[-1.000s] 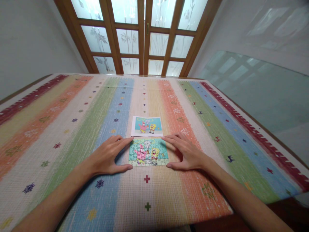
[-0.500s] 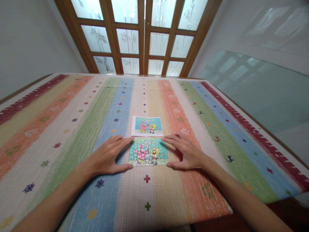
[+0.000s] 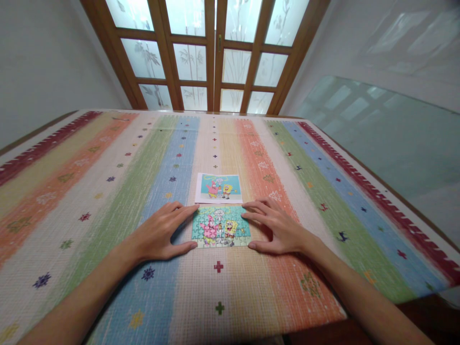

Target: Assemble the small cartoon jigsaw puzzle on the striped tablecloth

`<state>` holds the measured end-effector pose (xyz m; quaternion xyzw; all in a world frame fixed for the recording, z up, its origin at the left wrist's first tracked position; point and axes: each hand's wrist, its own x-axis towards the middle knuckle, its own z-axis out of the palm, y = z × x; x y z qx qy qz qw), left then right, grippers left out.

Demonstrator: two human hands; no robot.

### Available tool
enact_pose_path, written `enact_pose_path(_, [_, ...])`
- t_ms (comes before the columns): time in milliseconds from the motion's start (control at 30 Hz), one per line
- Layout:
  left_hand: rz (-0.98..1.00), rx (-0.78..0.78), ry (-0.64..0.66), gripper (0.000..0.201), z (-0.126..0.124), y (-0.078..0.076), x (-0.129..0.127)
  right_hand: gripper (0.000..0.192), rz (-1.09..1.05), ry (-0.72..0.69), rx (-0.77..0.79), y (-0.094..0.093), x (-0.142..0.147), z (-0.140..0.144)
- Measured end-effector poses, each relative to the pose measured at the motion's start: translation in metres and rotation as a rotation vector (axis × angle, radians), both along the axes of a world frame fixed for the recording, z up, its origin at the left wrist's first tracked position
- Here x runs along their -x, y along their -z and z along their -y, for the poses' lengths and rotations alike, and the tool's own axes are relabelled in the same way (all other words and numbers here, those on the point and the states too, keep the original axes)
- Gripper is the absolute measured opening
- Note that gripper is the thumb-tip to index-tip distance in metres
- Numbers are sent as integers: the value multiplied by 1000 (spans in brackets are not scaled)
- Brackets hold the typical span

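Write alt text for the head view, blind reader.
Two bare hands, left hand and right hand, flank a small assembled cartoon jigsaw puzzle on a striped tablecloth. A matching reference picture lies just beyond it.

No readable text anywhere.

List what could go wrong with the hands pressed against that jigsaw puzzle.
1. The left hand and right hand bracket the finished puzzle at its side edges; squeezing inward might buckle it and pop pieces loose.
2. The reference picture lies just beyond the puzzle's far edge, so pushing the puzzle forward would likely shove it.
3. The woven tablecloth looks rough, so sliding might snag pieces.
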<state>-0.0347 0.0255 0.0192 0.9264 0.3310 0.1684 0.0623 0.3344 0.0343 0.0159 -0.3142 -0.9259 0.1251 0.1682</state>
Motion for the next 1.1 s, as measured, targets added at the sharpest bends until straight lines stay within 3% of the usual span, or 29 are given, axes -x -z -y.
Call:
enact_pose_path(433, [59, -54, 98, 41, 6, 7, -19, 51, 1, -82, -8, 1, 13, 7])
enact_pose_path(600, [36, -63, 153, 39, 8, 5, -24, 52, -10, -133, 17, 3, 16, 9])
enact_pose_path(1100, [41, -48, 145, 40, 7, 4, -24, 50, -8, -141, 43, 0, 14, 7])
